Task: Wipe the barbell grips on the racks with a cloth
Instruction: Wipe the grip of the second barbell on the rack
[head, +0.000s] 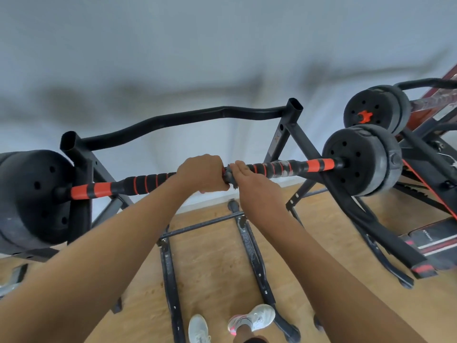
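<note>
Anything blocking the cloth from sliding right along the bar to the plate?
Nothing visible. The right hand presses the cloth mid-bar; the grip runs bare to the right plate. The left hand grips just left of the cloth.

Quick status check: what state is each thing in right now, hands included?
Barbell: resting across the rack, plates on both ends.
Cloth: bunched on the bar's middle, between the hands.
Left hand: closed around the bar.
Right hand: laid over the bar beside the cloth, fingers curled over the far side.
Right grip: scuffed with whitish marks.
Second barbell: racked behind, untouched.
</note>
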A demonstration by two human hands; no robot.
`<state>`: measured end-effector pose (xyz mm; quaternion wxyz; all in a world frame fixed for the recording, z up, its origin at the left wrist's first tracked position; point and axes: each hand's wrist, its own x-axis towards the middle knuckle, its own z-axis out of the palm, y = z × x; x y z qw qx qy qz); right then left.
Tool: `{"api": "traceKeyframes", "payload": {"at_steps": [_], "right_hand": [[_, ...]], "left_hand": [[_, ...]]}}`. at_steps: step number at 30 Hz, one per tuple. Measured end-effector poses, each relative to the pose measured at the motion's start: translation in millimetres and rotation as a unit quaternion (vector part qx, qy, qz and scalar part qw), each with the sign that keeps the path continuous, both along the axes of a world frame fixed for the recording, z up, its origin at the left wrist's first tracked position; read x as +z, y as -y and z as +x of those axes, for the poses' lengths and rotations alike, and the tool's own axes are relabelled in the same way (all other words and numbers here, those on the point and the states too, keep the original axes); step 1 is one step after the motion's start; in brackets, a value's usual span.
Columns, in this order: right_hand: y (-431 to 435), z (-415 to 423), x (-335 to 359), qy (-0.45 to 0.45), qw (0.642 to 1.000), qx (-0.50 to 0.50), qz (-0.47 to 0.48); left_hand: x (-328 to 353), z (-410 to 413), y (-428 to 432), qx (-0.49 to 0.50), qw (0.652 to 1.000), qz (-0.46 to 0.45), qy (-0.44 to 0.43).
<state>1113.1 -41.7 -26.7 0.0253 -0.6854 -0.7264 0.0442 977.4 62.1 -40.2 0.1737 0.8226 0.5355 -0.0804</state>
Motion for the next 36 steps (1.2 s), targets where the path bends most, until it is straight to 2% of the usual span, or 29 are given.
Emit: {"api": "traceKeyframes", "payload": {"at_steps": [2, 3, 4, 6, 8, 11, 13, 14, 15, 16, 17, 19, 21, 23, 26, 27, 29, 31, 33, 35, 36], "right_hand": [[-7.9, -1.5, 2.9, -0.010, 1.000, 0.009, 0.017], [-10.9, -3.5, 3.8, -0.015, 1.000, 0.011, 0.020], [-12.9, -5.4, 3.8, -0.016, 1.000, 0.009, 0.020], [-14.6, -7.1, 2.2, -0.015, 1.000, -0.004, 0.018], [-12.9, -7.7, 0.7, -0.015, 1.000, -0.018, 0.021], [-9.6, -10.2, -2.8, 0.005, 1.000, -0.022, 0.020], [-13.3, -10.6, -2.8, 0.013, 1.000, -0.020, 0.020], [-17.0, -9.6, -1.0, 0.014, 1.000, -0.016, 0.022], [-21.9, -8.5, 0.3, 0.015, 1.000, -0.010, 0.021], [-26.9, -8.0, 2.6, 0.016, 1.000, -0.006, 0.020], [-31.7, -8.2, 4.7, 0.015, 1.000, -0.002, 0.016], [-35.9, -10.1, 7.4, 0.013, 1.000, 0.000, 0.010], [-31.3, -12.6, 4.3, 0.019, 1.000, -0.011, 0.015], [-24.0, -14.0, 0.8, 0.040, 0.999, -0.024, 0.016], [-16.4, -14.5, -2.6, 0.067, 0.997, -0.016, 0.022], [-14.8, -14.5, -3.0, 0.074, 0.997, -0.003, 0.018], [-10.5, -11.4, -5.2, 0.089, 0.996, 0.022, 0.013], [-4.9, -4.4, -4.6, 0.091, 0.995, 0.047, 0.017], [-1.5, 6.5, -4.5, 0.065, 0.996, 0.063, 0.021], [8.3, 16.1, -9.5, -0.023, 0.998, 0.060, 0.027], [16.3, 19.9, -11.7, -0.096, 0.994, 0.040, 0.031]], "left_hand": [[-13.7, -3.7, 19.9, -0.011, 0.981, 0.192, -0.029], [-20.1, -5.2, 27.4, -0.017, 0.968, 0.249, -0.036], [-24.3, -6.0, 30.2, -0.021, 0.959, 0.280, -0.043], [-23.1, -2.0, 22.6, -0.017, 0.956, 0.285, -0.068], [-17.6, 3.5, 9.9, -0.015, 0.973, 0.220, -0.071], [-4.7, 3.3, -12.7, -0.019, 0.999, 0.017, -0.031], [6.4, 1.1, -21.8, -0.016, 0.994, -0.108, 0.004], [8.9, 1.2, -23.5, -0.011, 0.992, -0.125, 0.020], [8.8, 1.6, -21.8, -0.002, 0.994, -0.101, 0.032], [4.7, 0.4, -18.1, 0.001, 0.999, -0.031, 0.031], [-2.0, -2.2, -11.9, -0.007, 0.997, 0.076, 0.012], [-19.1, -7.3, 4.8, -0.032, 0.967, 0.247, -0.057], [-24.0, -5.2, 9.5, -0.037, 0.953, 0.289, -0.080], [-16.7, -1.0, 0.3, -0.029, 0.971, 0.230, -0.063], [1.2, 0.8, -26.1, -0.025, 0.999, -0.013, -0.015], [6.0, -0.3, -33.5, -0.022, 0.995, -0.098, 0.002], [11.3, -2.6, -44.3, -0.018, 0.978, -0.206, 0.022], [11.0, -4.0, -49.8, -0.008, 0.966, -0.255, 0.049], [8.3, -5.3, -51.4, -0.008, 0.962, -0.264, 0.068], [6.3, -5.9, -51.2, -0.009, 0.963, -0.257, 0.080], [5.8, -6.3, -50.9, -0.003, 0.963, -0.254, 0.084]]}}
